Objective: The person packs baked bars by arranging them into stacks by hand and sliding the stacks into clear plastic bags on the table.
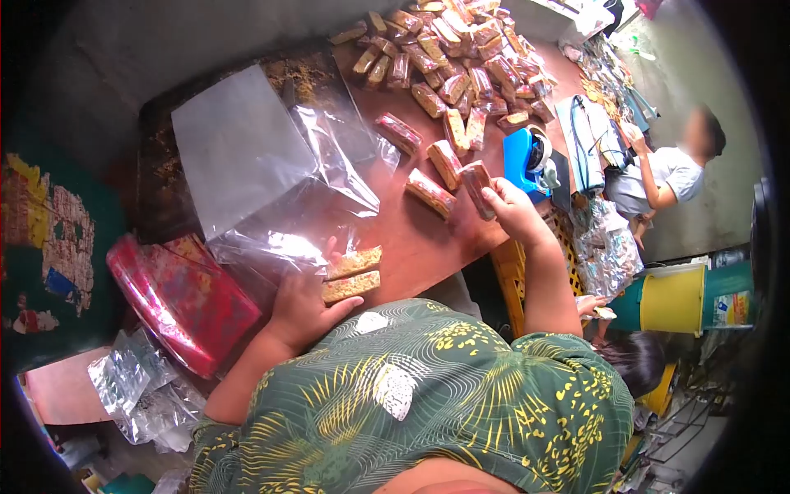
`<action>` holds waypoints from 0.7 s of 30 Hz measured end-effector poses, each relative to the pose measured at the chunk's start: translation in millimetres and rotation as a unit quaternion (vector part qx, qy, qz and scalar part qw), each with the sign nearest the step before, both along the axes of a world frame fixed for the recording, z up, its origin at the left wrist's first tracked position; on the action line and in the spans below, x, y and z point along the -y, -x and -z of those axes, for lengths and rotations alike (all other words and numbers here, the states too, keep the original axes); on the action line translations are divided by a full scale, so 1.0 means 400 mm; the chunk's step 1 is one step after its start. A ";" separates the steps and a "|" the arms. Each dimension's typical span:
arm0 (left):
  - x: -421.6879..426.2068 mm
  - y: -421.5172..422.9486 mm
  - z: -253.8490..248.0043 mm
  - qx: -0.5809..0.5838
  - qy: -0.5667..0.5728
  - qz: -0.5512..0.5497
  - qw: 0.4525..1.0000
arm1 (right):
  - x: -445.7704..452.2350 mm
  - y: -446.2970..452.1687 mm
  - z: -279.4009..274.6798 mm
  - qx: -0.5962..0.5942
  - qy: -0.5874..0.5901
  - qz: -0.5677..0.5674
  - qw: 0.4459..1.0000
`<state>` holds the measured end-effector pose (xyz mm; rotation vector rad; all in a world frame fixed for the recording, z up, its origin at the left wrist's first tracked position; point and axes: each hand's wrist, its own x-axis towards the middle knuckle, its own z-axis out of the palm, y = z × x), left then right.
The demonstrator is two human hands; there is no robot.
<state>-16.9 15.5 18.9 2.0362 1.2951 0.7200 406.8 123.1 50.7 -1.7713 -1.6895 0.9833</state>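
Note:
My right hand (512, 210) grips a wrapped bar (476, 189) between thumb and fingers, above the red-brown table (428, 255). Two more wrapped bars (429, 193) lie just left of it. My left hand (303, 306) is at the table's front edge, thumb apart and fingers partly under clear plastic film (276, 247). Beside its thumb lie two unwrapped golden bars (352, 286), one above the other. Whether the hidden fingers press on the film or the bars is unclear.
A blue tape dispenser (520, 160) stands right of the wrapped bars. A large pile of wrapped bars (461, 58) covers the back. A dark tray (160, 156) with a pale sheet is at left, a red bundle (181, 296) below. Other people (671, 173) are at right.

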 end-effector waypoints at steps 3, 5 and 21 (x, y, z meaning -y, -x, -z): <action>0.002 0.002 0.011 -0.034 -0.017 -0.006 0.999 | 0.008 0.026 -0.010 0.161 -0.065 0.042 0.984; 0.007 0.002 0.022 -0.026 -0.030 -0.011 0.999 | 0.015 0.050 -0.027 0.280 -0.280 0.018 0.918; 0.005 -0.001 0.018 -0.062 -0.050 -0.013 0.997 | 0.009 0.230 -0.052 0.096 -0.216 -0.055 0.970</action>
